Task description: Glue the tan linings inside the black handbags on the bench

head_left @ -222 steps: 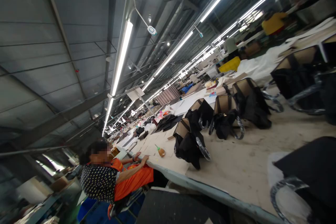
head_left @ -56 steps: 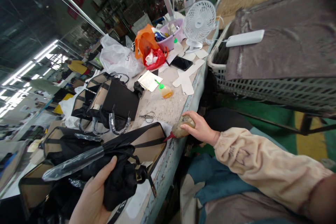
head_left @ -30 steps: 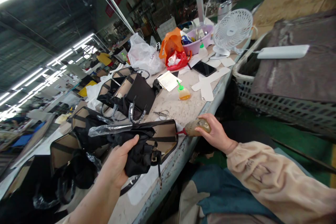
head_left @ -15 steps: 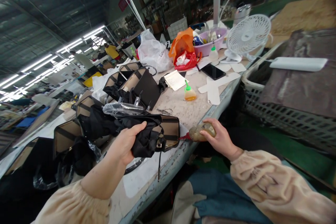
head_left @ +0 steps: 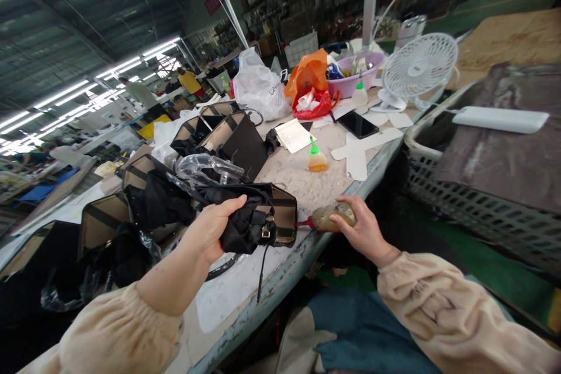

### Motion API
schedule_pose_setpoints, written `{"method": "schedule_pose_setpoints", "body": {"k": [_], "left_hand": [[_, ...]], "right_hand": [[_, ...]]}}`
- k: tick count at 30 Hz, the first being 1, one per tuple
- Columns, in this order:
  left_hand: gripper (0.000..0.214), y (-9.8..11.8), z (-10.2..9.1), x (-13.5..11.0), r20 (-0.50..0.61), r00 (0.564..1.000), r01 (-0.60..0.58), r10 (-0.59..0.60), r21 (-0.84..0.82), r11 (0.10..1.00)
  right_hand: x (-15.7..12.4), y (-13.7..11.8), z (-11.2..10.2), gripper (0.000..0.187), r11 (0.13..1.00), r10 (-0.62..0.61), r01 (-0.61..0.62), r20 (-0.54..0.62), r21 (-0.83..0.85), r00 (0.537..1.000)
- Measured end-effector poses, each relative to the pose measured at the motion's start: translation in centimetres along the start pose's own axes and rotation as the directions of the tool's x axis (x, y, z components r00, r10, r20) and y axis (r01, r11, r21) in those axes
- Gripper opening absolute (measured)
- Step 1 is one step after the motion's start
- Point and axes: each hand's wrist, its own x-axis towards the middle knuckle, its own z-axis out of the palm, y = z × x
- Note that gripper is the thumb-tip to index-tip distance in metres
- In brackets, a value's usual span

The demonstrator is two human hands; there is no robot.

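at left of centre, soft black fabric of a tan-and-black bag is gripped by the left hand, fingers curled tight around the bunched cloth; crinkled clear plastic is wrapped round its handle. the bag is lying at the near edge of the worn, stained table. more boxy tan-lined bags are seen behind, open-topped. right of centre, a grimy rounded glue bottle with a red nozzle is clasped by the right hand, the tip close to the bag's end. further up, a small amber-filled squeeze bottle is standing upright. at upper right, a lilac basin is filled with small clutter, beside a white round fan.
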Motion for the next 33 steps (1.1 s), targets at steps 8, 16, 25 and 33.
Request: {"method": "schedule_pose_setpoints", "body": {"k": [8,16,25,33], "left_hand": [[0.023,-0.2,-0.1,0.4,0.032,0.999,-0.015,0.015,-0.015,1.000],[0.016,0.2,0.4,0.3,0.012,1.000,0.003,-0.003,-0.014,1.000],[0.013,0.9,0.9,1.1,0.008,1.000,-0.014,0.014,-0.003,1.000],[0.012,2.1,2.3,2.1,0.023,0.999,-0.021,0.022,-0.018,1.000]], "right_hand": [[1.6,1.0,0.5,0.033,0.999,-0.035,0.035,-0.022,-0.030,0.999],[2.8,1.5,1.0,0.035,0.997,-0.057,0.055,-0.053,-0.052,0.997],[3.2,2.2,1.4,0.035,0.999,0.036,-0.037,-0.061,-0.014,0.997],[2.3,2.8,1.2,0.035,0.998,0.066,-0.066,-0.040,-0.001,0.997]]}}
